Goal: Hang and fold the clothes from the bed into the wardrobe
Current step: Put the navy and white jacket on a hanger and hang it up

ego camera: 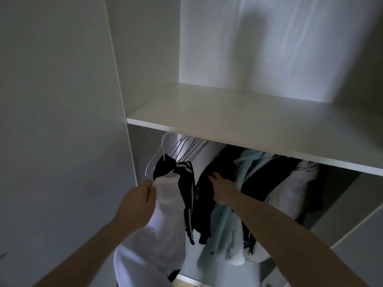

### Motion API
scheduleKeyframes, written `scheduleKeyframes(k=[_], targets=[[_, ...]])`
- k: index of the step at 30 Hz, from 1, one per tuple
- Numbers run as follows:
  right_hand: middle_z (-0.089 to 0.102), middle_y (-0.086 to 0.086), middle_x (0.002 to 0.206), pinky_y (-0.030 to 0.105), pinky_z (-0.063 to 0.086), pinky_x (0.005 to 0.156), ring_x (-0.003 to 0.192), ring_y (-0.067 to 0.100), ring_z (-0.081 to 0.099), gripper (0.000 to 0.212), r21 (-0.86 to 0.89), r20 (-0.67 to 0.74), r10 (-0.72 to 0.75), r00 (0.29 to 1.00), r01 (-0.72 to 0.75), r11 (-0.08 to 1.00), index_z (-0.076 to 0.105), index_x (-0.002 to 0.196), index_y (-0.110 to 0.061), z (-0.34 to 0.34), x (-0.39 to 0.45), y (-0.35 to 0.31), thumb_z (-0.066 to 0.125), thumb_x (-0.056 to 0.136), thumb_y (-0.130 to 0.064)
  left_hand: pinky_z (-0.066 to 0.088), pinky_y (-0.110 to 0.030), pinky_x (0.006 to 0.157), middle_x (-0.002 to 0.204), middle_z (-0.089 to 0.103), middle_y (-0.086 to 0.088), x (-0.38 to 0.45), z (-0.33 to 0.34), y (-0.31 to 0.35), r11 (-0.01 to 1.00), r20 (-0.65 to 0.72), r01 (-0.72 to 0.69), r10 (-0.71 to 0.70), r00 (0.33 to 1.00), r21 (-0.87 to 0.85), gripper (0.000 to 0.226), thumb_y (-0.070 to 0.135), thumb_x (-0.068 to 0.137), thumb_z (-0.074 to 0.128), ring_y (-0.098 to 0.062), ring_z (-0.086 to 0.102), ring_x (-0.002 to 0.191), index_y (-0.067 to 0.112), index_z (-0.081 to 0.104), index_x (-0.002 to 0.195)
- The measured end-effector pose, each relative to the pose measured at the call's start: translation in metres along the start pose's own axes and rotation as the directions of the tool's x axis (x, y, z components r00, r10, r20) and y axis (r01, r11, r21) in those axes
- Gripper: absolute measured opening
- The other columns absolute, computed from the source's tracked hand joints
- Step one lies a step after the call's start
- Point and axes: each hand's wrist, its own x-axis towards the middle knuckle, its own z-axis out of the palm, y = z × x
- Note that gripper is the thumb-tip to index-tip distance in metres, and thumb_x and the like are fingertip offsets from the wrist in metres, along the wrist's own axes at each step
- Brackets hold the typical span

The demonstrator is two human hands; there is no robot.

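Note:
I look into an open white wardrobe. A black-and-white garment (165, 206) hangs on a white hanger (157, 154) at the left end of the rail, under the shelf. My left hand (137, 206) pinches the garment's white shoulder edge. Beside it hangs a dark striped piece (187, 183). My right hand (222, 188) lies flat against a dark hanging garment (204, 204), fingers spread, pressing the row of hung clothes (290, 189) to the right. The rail itself is hidden behind the shelf edge.
A white shelf (238, 125) spans the wardrobe above the rail. Several bare hangers (188, 148) cluster at the left. The open wardrobe door (58, 141) stands at my left. The right side panel (352, 224) closes off the hanging space.

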Motion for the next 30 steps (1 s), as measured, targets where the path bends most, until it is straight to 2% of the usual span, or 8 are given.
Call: scheduleKeyframes(k=[2,6,10,13,16,20,27,30], targets=[[0.005,0.007,0.170,0.039,0.057,0.092,0.131,0.031,0.051,0.096,-0.014,-0.001,-0.006,1.000,0.006,1.000,0.011,0.163,-0.017,-0.001,0.012,-0.002,0.071,0.088,-0.014,0.046,-0.042,0.064,0.065,0.058,-0.007,0.004,0.000,0.001,1.000,-0.001,0.009,-0.009,1.000,0.005,0.027,0.024,0.107,0.040,-0.027,0.058,0.063,0.014,0.046,0.083],[0.016,0.010,0.166,0.037,0.057,0.074,0.107,0.030,0.061,0.100,0.028,-0.268,-0.055,0.962,0.064,0.998,0.023,0.159,-0.015,-0.015,0.031,-0.004,0.079,0.077,-0.004,0.047,-0.042,0.065,0.066,0.059,-0.005,0.012,-0.003,0.002,1.000,-0.006,-0.001,0.001,1.000,0.023,0.025,0.025,0.107,0.040,-0.024,0.058,0.063,0.014,0.049,0.085],[0.038,0.010,0.156,0.035,0.052,0.097,0.123,0.029,0.056,0.073,-0.091,-0.053,-0.098,0.994,0.093,0.991,0.037,0.155,-0.014,-0.014,0.053,-0.002,0.068,0.090,-0.005,0.048,-0.042,0.066,0.067,0.061,-0.004,0.017,-0.005,-0.004,0.998,0.001,-0.020,0.020,1.000,0.052,0.024,0.024,0.107,0.040,-0.027,0.059,0.065,0.015,0.049,0.087],[0.061,0.009,0.121,0.026,0.050,0.069,0.098,0.021,0.061,0.018,-0.091,-0.015,-0.035,0.999,0.033,0.995,0.064,0.107,-0.013,-0.007,0.053,0.007,0.061,0.092,-0.003,0.048,-0.042,0.064,0.065,0.060,-0.003,0.017,0.000,-0.016,0.999,0.020,-0.030,0.029,0.999,0.037,0.024,0.024,0.106,0.041,-0.026,0.060,0.063,0.016,0.049,0.084],[0.064,0.005,0.101,0.024,0.047,0.058,0.088,0.019,0.064,0.023,-0.072,-0.010,-0.008,1.000,0.007,0.997,0.053,0.073,-0.016,-0.001,0.044,0.025,0.059,0.089,-0.001,0.048,-0.042,0.065,0.065,0.059,-0.004,0.017,0.015,-0.024,0.999,0.057,-0.020,0.018,0.998,0.029,0.025,0.022,0.106,0.043,-0.026,0.059,0.063,0.014,0.048,0.082],[0.065,0.006,0.101,0.033,0.055,0.077,0.093,0.022,0.064,0.014,-0.062,-0.026,-0.026,0.999,0.024,0.998,0.070,0.089,-0.006,0.002,0.028,0.046,0.057,0.086,-0.001,0.043,-0.041,0.062,0.063,0.055,-0.003,0.026,0.049,-0.022,1.000,0.113,-0.024,0.024,0.993,-0.002,0.027,0.020,0.105,0.042,-0.027,0.057,0.063,0.016,0.042,0.078],[0.069,0.008,0.106,0.034,0.056,0.086,0.095,0.021,0.066,0.016,-0.127,-0.010,-0.039,0.999,0.037,0.991,0.074,0.099,-0.006,0.005,0.005,0.069,0.060,0.093,-0.002,0.039,-0.028,0.058,0.067,0.051,0.002,0.069,0.101,0.021,0.997,0.096,-0.005,0.012,0.995,-0.075,0.020,0.019,0.107,0.037,-0.007,0.049,0.058,0.012,0.050,0.094],[0.071,0.011,0.107,0.034,0.056,0.086,0.097,0.023,0.068,0.017,-0.146,0.036,-0.016,0.999,0.021,0.989,0.075,0.102,-0.004,-0.001,-0.003,0.073,0.061,0.094,-0.002,0.025,-0.017,0.049,0.068,0.047,0.003,0.091,0.118,0.047,0.992,0.078,-0.026,0.036,0.996,-0.124,0.021,0.015,0.107,0.036,-0.004,0.043,0.060,0.011,0.048,0.090]])
